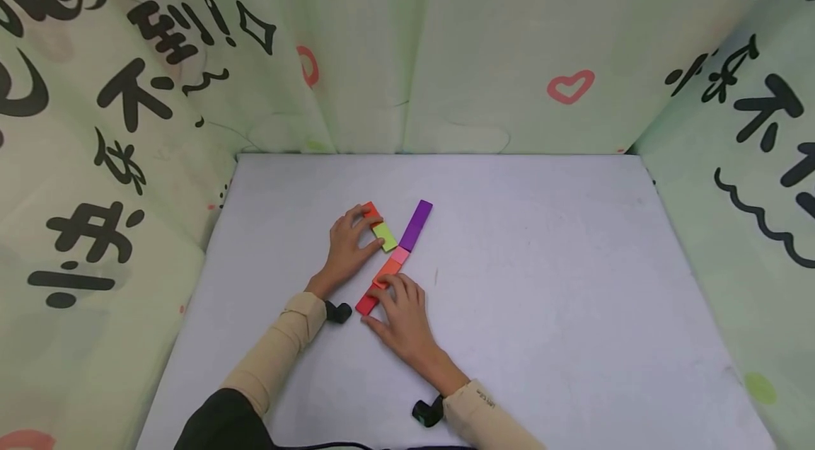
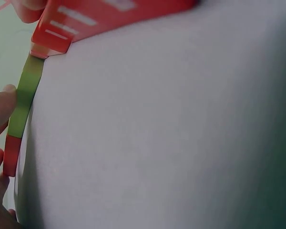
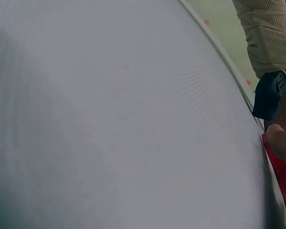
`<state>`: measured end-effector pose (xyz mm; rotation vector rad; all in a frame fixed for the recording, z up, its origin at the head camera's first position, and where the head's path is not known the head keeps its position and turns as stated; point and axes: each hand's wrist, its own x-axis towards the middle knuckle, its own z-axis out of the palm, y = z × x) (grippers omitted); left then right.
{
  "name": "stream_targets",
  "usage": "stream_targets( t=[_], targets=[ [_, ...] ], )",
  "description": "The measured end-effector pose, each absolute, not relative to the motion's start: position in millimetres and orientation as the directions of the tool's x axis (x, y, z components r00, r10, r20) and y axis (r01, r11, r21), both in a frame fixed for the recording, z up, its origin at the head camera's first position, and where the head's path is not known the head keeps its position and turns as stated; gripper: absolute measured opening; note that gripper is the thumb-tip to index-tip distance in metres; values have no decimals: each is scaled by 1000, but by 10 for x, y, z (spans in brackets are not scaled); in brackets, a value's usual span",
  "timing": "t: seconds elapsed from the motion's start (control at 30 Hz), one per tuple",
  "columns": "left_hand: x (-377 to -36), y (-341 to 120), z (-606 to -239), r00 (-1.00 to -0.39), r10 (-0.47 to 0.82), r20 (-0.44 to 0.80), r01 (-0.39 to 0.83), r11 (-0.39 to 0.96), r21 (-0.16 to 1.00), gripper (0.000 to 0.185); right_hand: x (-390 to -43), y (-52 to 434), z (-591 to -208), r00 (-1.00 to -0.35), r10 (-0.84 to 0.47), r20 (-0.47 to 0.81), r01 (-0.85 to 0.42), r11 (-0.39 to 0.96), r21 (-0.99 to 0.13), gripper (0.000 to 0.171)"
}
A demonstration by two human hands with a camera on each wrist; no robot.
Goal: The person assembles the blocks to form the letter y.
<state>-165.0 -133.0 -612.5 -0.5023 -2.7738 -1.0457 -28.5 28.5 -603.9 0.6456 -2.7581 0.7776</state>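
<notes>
Coloured blocks lie on the white tabletop in a V-like shape. On its right arm, a purple block (image 1: 416,225), a small pink block (image 1: 400,255), an orange block (image 1: 387,270) and a red block (image 1: 366,302) run end to end. The shorter left arm has a lime green block (image 1: 385,236) and an orange-red block (image 1: 372,212). My left hand (image 1: 347,246) holds these two, thumb by the green block's lower end and fingers over the orange-red one. My right hand (image 1: 404,315) grips the red block, its thumb at the lower end and fingertips near the orange joint.
The white table (image 1: 541,280) reaches back to a pale green curtain (image 1: 509,47) with black writing, which also hangs at both sides. Black wrist devices (image 1: 428,412) sit below each hand. A dark cable (image 1: 325,445) crosses the bottom edge of the head view.
</notes>
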Motion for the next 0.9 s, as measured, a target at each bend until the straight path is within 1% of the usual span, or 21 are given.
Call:
stream_targets(
  t=[0.53,0.77,0.9],
  targets=[
    [-1656,-1327,-6100,-945,260,200,327,714,619,43,-299,271,-6038,-893,-344,289,-445,765,-465,44],
    [-1652,-1332,-6100,-940,259,223,342,712,613,43,-302,277,-6057,-889,-365,275,-454,779,-433,53],
    [-1648,-1333,-6106,-939,262,225,345,715,608,43,-306,284,-6065,-883,-372,287,-464,783,-414,52]
  ],
)
